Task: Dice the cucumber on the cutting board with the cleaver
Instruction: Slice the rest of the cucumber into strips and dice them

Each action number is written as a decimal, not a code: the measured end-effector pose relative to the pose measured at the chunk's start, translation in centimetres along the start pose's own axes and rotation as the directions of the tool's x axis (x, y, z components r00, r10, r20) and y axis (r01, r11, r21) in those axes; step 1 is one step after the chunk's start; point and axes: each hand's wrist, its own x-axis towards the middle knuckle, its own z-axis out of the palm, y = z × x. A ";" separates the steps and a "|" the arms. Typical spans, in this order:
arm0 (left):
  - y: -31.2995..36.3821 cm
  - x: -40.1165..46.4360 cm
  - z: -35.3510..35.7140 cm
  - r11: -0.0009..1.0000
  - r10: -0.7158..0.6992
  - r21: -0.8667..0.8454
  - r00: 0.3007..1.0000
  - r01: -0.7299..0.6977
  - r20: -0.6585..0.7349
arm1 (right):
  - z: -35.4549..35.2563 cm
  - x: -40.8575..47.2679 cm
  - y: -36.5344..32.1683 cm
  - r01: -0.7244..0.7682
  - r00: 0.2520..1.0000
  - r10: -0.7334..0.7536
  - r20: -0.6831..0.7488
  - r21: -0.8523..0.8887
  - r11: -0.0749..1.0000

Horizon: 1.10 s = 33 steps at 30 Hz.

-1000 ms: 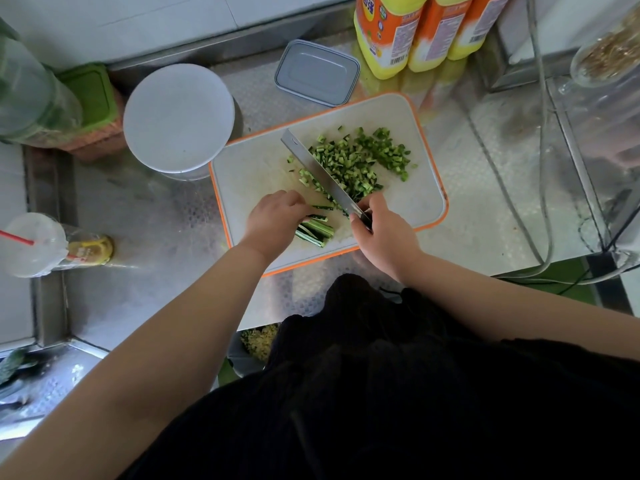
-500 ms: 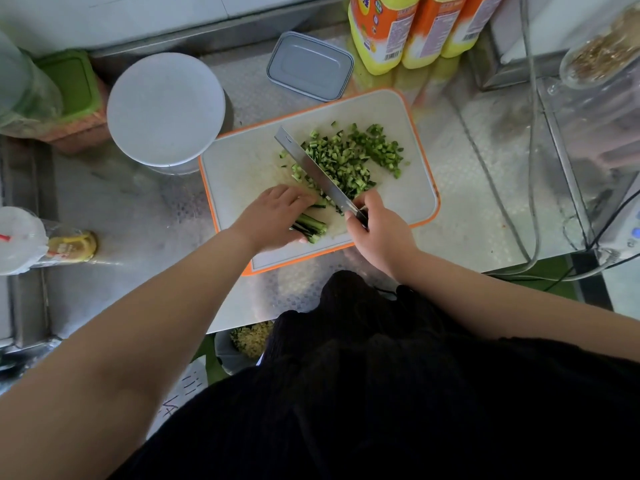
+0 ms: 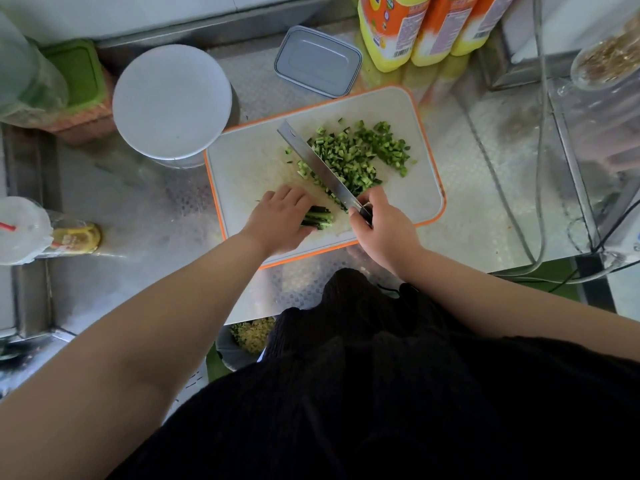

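Gripping cleaver [image 3: 322, 168] handle: right hand [image 3: 382, 230]. Left hand [image 3: 282, 225] curled, pressing cucumber strips [image 3: 318, 219] on cutting board [image 3: 249, 161], frame centre; diced pile [image 3: 360, 152] right of blade.

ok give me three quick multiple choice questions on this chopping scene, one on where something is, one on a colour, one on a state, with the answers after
1. Where does the pile of diced cucumber lie on the cutting board?
A. on the far side of the cleaver blade
B. under the left hand
C. off the board

2. What colour is the board's rim?
A. blue
B. orange
C. black

3. What is the right hand doing?
A. resting flat
B. hanging idle
C. gripping the cleaver handle

Answers:
1 A, the dice are heaped beyond the blade.
2 B, an orange edge runs round the white board.
3 C, its fingers wrap the handle while the left hand holds the uncut strips.
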 end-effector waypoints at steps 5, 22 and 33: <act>2.0 0.0 0.2 0.967 -0.236 -0.097 0.972 0.237 0.018 | -0.1 0.1 0.0 -0.006 1.000 0.006 -0.008 0.017 1.000; 5.0 1.1 -0.1 0.639 -0.708 -0.359 0.702 0.680 0.070 | -0.6 0.2 0.1 -0.060 0.994 0.058 0.098 0.016 0.998; 4.7 -1.1 1.7 0.743 -0.606 -0.399 0.793 0.538 -0.060 | -0.5 0.8 -0.2 -0.032 0.983 0.064 0.173 -0.185 0.982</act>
